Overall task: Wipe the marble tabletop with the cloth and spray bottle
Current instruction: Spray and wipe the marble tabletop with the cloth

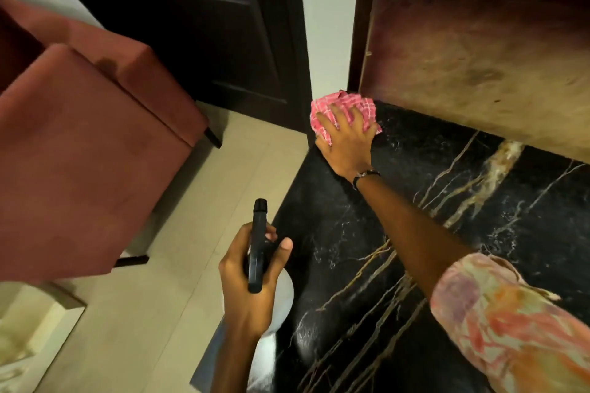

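Observation:
The black marble tabletop (447, 233) with gold and white veins fills the lower right. My right hand (346, 140) presses a pink-and-white checked cloth (322, 112) flat on the tabletop's far left corner, fingers spread over it. My left hand (252, 277) hangs beside the table's left edge, above the floor, gripping a spray bottle (259, 239) with a black head; its pale body shows just below my palm.
A worn brown wooden panel (479, 57) stands against the table's far edge. A rust-red upholstered chair (79, 153) sits to the left on beige floor tiles (178, 265). A dark door (198, 25) is behind.

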Tool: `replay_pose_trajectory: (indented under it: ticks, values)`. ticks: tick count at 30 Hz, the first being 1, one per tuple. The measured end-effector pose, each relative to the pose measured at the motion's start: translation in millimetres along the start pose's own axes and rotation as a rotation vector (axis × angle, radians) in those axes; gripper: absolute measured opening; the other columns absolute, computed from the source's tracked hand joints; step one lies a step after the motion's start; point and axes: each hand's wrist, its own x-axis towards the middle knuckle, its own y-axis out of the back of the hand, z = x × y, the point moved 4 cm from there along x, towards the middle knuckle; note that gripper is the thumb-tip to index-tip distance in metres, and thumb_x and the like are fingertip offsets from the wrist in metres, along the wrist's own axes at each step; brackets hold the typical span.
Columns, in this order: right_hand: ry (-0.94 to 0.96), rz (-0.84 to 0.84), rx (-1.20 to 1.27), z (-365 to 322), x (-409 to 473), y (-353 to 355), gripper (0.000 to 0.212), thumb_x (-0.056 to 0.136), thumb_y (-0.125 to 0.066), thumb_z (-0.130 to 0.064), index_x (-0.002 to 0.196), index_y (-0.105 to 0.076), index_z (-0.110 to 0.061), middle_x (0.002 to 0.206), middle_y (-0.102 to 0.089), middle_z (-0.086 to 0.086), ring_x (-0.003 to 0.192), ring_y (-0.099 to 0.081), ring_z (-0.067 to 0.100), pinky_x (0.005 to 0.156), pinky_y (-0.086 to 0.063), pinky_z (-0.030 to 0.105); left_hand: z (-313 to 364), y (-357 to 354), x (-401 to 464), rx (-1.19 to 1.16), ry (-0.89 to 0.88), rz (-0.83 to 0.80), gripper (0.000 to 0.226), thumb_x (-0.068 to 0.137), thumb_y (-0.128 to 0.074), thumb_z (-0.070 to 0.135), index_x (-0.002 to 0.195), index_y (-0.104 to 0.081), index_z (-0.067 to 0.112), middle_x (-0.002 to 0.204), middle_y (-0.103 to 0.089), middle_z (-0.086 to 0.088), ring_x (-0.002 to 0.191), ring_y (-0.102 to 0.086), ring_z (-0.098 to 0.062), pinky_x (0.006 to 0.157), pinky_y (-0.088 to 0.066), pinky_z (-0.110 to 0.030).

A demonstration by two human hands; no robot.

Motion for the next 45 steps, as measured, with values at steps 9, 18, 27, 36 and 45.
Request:
replay_pose_trajectory:
  ticks: [9,18,27,36,45]
  values:
    - [0.318,-0.076,0.017,-88.5,-141.3,-0.5,0.047,0.085,-0.058,-0.043,0.13,-0.057,-0.031,0.141,-0.053,0.001,0.13,-0.047,0.035,0.097,-0.037,0.059,-14.8,79.8,-62.9,0.082,0.087,0.115,0.027,0.075,-0.067,0.043,0.09,-0.059,0.023,0.078,-0.058,0.001,0.041,-0.04,-0.019,0.048,-0.04,-0.031]
    - [0.646,-0.255,0.043,-178.5,-297.4,-15.0,0.051,0.087,-0.048,-0.053,0.135,-0.047,-0.037,0.147,-0.045,-0.006,0.136,-0.032,0.025,0.107,-0.022,0.049,-42.4,140.8,-140.3,0.12,0.179,0.268,0.018,0.083,-0.07,0.025,0.09,-0.057,0.035,0.078,-0.055,0.006,0.04,-0.038,-0.027,0.043,-0.037,-0.018]
    - [0.859,-0.477,-0.138,-236.6,-358.6,-25.6,0.061,0.079,-0.063,-0.04,0.136,-0.044,-0.035,0.146,-0.044,-0.005,0.139,-0.035,0.028,0.108,-0.024,0.055,-63.0,177.2,-194.2,0.138,0.206,0.408,0.042,0.083,-0.062,0.012,0.094,-0.056,0.052,0.088,-0.057,0.008,0.04,-0.041,-0.022,0.043,-0.037,-0.018]
    - [0.809,-0.459,-0.149,-226.0,-374.0,-20.0,0.075,0.077,-0.068,-0.027,0.143,-0.035,-0.035,0.156,-0.032,-0.003,0.144,-0.026,0.028,0.114,-0.024,0.054,-69.2,175.9,-212.8,0.113,0.215,0.388,0.03,0.085,-0.064,0.004,0.086,-0.056,0.033,0.083,-0.059,0.014,0.039,-0.042,-0.013,0.045,-0.038,-0.015]
    - [0.728,-0.474,-0.191,-120.7,-445.9,-0.7,0.079,0.073,-0.072,-0.038,0.142,-0.034,-0.037,0.15,-0.04,-0.004,0.142,-0.025,0.028,0.113,-0.017,0.055,-52.1,121.2,-231.7,0.043,0.15,0.225,0.018,0.082,-0.066,0.015,0.088,-0.056,0.028,0.069,-0.058,0.006,0.041,-0.046,-0.01,0.045,-0.044,-0.018]
